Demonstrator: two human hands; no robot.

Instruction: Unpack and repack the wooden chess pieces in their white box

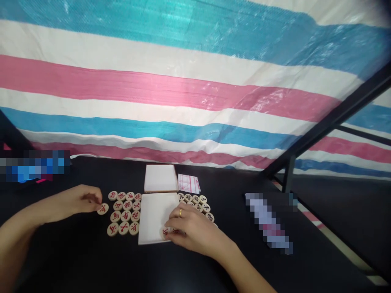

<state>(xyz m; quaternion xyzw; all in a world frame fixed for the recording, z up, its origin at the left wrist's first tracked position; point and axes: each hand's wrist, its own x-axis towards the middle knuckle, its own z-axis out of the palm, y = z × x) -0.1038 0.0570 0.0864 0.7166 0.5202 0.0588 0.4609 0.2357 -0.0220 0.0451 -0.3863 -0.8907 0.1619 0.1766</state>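
Observation:
My left hand (84, 201) is at the left end of the piece rows, its fingers bent onto the near edge of a red-marked xiangqi piece (103, 209). Beside it, rows of red-marked round pieces (126, 215) lie face up. In the middle stands a shallow white box (152, 221). My right hand (191, 228), with a ring on one finger, reaches over the box's right side. Its thumb and fingers close on a red-marked xiangqi piece (165, 232) in the box; another lies partly under the fingers. Black-marked pieces (203, 199) lie right of the box, partly hidden by this hand.
Behind the box lies its white lid (161, 178), with a folded sheet of red-lined paper (188, 183) beside it. Blurred items lie at the far left and on the right of the black table (232, 211). A striped tarp (183, 89) and a dark frame bar (330, 122) bound the space.

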